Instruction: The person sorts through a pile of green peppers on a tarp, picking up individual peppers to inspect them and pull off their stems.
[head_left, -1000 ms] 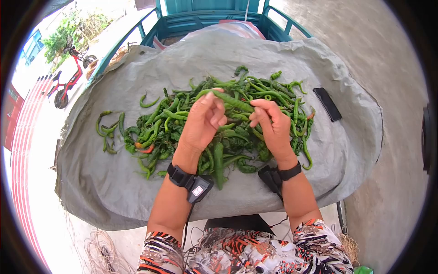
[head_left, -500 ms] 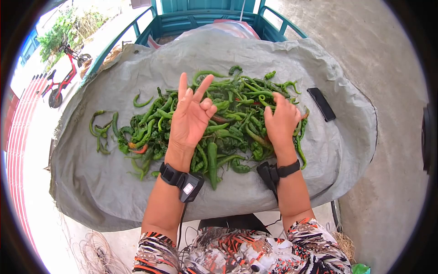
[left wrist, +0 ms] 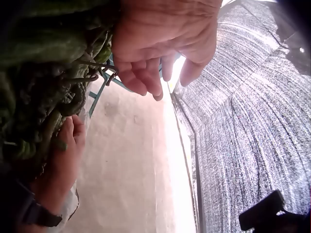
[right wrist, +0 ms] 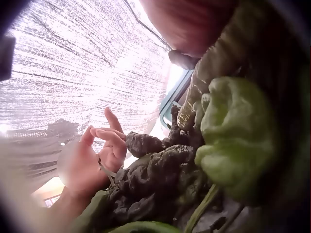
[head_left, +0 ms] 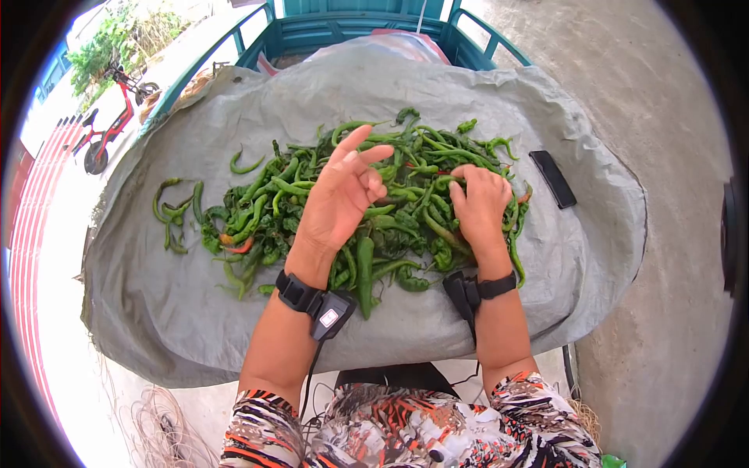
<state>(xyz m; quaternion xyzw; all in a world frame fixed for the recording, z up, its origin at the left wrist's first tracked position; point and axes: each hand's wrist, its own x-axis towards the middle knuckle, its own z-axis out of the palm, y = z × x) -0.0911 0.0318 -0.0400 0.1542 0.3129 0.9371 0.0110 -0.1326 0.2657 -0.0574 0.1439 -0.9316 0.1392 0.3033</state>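
A heap of green peppers [head_left: 386, 222], long and twisted with a few reddish ones, lies in front of me. My left hand [head_left: 343, 187] is raised over the heap's middle, palm partly turned up, with some fingers extended and others loosely bent; it holds nothing. My right hand [head_left: 482, 199] is down at the heap's right part, back of the hand up, its fingertips among the peppers. Whether it pinches one I cannot tell. A pale green wrinkled pepper [right wrist: 238, 138] shows close up in the right wrist view. One large, straight green pepper [head_left: 365, 277] lies at the near edge.
The heap lies on a grey tarp [head_left: 187, 327]. A black phone [head_left: 552, 179] rests on it at the right. Behind stands a teal cart bed [head_left: 359, 31] with a striped sheet. Beyond, at left, is a red scooter [head_left: 113, 125].
A long green pepper held between both hands a second ago is no longer in them. My right hand has moved right and down onto the heap; the left hand has opened, then tilted right.
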